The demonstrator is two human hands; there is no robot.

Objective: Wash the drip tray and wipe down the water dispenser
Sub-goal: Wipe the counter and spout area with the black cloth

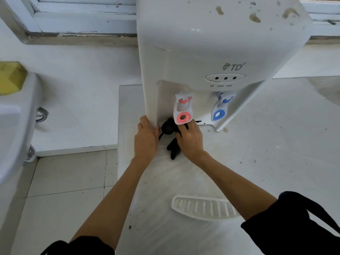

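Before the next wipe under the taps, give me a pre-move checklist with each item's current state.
1. White water dispenser steadied: ok, left hand grips its lower left front edge.
2. Black cloth in hand: ok, right hand presses it into the recess below the pink hot tap.
3. White slotted drip tray out of the way: ok, it lies on the counter nearer the person, apart from the dispenser.
4. Drip tray washed: cannot tell.
5. Dispenser top clean: not ok, brownish stains show on it.
6. Blue tap clear of both hands: ok.
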